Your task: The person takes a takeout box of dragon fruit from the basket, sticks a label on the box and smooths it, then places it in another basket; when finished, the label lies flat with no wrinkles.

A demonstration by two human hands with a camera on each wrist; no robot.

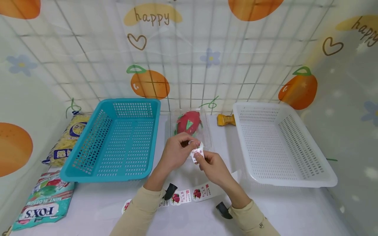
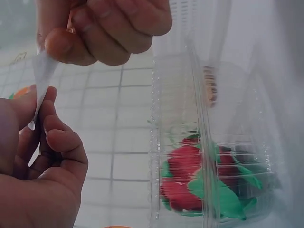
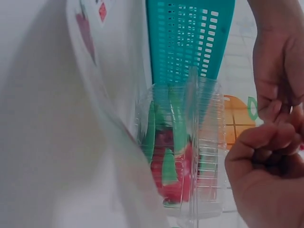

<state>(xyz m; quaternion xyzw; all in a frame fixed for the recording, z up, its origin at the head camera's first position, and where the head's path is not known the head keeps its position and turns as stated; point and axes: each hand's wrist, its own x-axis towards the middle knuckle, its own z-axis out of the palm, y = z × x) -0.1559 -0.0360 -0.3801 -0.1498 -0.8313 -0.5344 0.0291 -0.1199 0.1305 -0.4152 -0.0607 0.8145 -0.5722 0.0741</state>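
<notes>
A small white sticker (image 1: 197, 152) with a pink and red print is stretched between both hands. My left hand (image 1: 176, 151) pinches its upper end with thumb and fingertips. The right hand (image 1: 214, 167) grips the lower end, its other fingers curled. Seen edge-on in the left wrist view, the sticker (image 2: 43, 71) looks slightly bent. Just beyond the hands stands a clear plastic clamshell box (image 1: 207, 132) with a red dragon fruit (image 1: 189, 122) with green scales inside. A strip of dragon fruit labels (image 1: 202, 192) lies below the wrists, partly hidden by the left sleeve.
A teal basket (image 1: 152, 147) stands left and a white basket (image 1: 246, 160) right. Beside the teal one lie a yellow snack bag (image 1: 63, 144) and a green Fox's candy bag (image 1: 47, 200). A small orange-yellow packet (image 1: 225, 120) touches the white basket. A fruit-print curtain hangs behind.
</notes>
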